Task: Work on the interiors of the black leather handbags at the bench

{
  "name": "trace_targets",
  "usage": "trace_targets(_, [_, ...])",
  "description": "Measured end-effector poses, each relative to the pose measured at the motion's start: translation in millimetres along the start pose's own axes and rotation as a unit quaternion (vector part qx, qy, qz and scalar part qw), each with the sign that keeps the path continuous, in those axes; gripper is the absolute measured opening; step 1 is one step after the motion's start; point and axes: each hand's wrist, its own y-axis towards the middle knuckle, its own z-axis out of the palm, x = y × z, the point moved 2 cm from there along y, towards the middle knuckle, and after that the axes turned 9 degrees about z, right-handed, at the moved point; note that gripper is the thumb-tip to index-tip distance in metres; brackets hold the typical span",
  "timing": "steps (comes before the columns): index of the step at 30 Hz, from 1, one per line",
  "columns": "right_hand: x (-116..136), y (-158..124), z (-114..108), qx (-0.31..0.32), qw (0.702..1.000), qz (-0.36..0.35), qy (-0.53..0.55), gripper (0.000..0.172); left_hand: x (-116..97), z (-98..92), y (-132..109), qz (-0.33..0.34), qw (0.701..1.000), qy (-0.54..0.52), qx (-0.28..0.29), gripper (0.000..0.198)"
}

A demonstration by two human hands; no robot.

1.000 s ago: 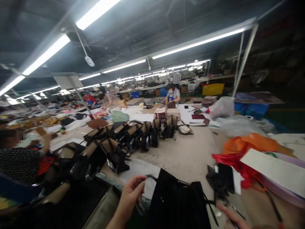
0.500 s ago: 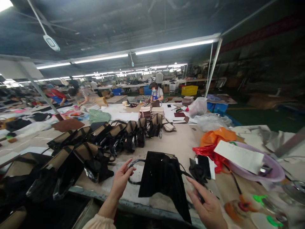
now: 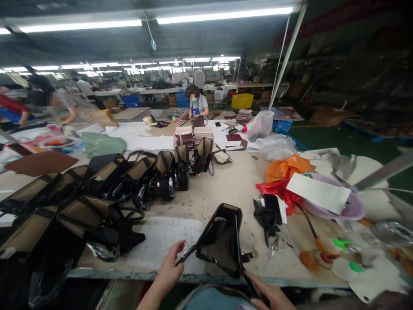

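A black handbag with a tan lining stands tilted at the near edge of the work table, its mouth facing away. My left hand pinches its black strap at the bag's left side. My right hand grips the bag's lower right corner at the bottom of the view, partly cut off. A row of several similar black handbags lies on their sides to the left, running back across the table.
Right of the bag lie black leather pieces, a red bag, an orange bag and a purple basin holding a white sheet. Stacks of material stand farther back, where a person in a mask works. Other people work at the left.
The view has tipped down and the bag has been drawn toward me to the table edge and turned onto its side. Both hands have moved lower with it.
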Motion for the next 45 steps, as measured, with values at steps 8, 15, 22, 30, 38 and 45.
trace_targets(8, [38,39,11,0.016,0.968,0.152,0.201,0.052,-44,42.6,38,0.082,0.991,0.101,0.017,0.066])
trace_targets(15, [81,99,40,0.056,0.910,0.175,0.371,0.026,-62,30.1,106,0.147,0.970,0.128,0.144,0.041])
trace_targets(22, [125,106,42,0.105,0.988,0.014,0.116,0.014,-51,1.5,136,0.165,0.952,0.179,0.183,0.043])
trace_targets(30, [138,137,-28,-0.115,0.969,-0.168,-0.138,0.027,-39,6.7,124,0.161,0.957,0.168,0.174,0.046])
trace_targets(38, [143,193,-16,-0.050,0.947,-0.098,-0.300,0.038,-34,3.2,153,0.151,0.956,0.164,0.190,0.040])
trace_targets(45, [129,220,-21,-0.047,0.922,0.049,-0.382,0.028,-38,0.9,172,0.157,0.955,0.153,0.200,0.045])
